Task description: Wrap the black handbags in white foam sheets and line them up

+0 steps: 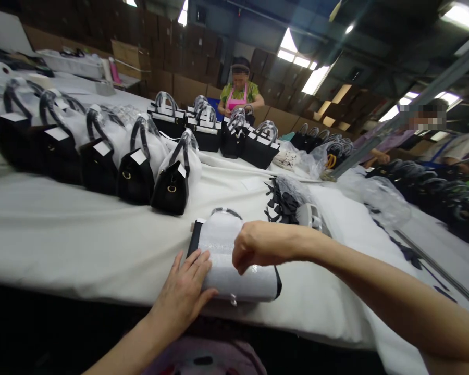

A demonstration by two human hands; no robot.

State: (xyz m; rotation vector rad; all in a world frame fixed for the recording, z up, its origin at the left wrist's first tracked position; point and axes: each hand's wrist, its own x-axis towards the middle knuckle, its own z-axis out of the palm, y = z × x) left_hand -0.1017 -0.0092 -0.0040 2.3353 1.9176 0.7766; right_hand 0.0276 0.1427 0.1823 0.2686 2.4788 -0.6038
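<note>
A black handbag [279,284] lies on its side at the near edge of the table, wrapped over its face by a white protective sheet [234,281]. Its plastic-covered handle [226,212] points away from me. My left hand [187,284] rests with spread fingers on the left part of the sheet. Above the sheet's right half, my right hand [254,245] has its fingers curled down and closed; whatever they may grip is hidden. A small clear bit hangs at the sheet's lower edge.
Several black handbags [172,187] with wrapped handles stand in a row at the left. More handbags [260,148] stand further back, by a person in a pink apron [234,103]. Black straps [283,200] and a white tape roll [309,216] lie right. A metal pole [406,112] slants across.
</note>
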